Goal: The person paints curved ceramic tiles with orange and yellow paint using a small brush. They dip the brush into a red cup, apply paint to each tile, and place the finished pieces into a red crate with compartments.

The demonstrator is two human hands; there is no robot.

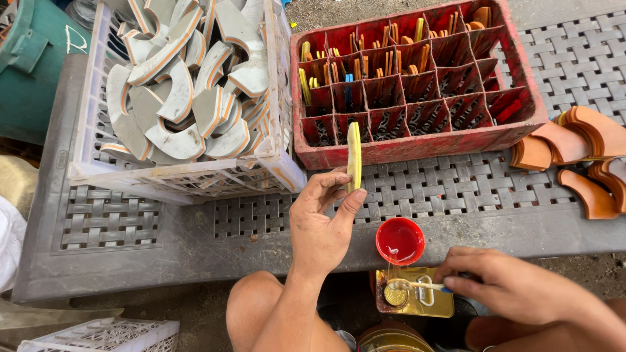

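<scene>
My left hand (321, 225) holds a flat yellow curved piece (353, 156) upright by its lower end, in front of the red divided crate (417, 143). Lower right, my right hand (505, 287) grips a thin brush (417, 285) whose tip rests at the mouth of a gold-coloured tin can (412, 305). A round red lid (400, 240) with a little liquid sits on the table edge just above the can. The red crate's compartments hold several yellow and orange pieces standing on edge.
A white plastic crate (169, 177) at upper left is piled with grey curved pieces edged in orange. Several orange curved pieces (574, 150) lie on the grey lattice table (456, 189) at right. A green bin (32, 65) stands far left; my bare knee (257, 306) is below.
</scene>
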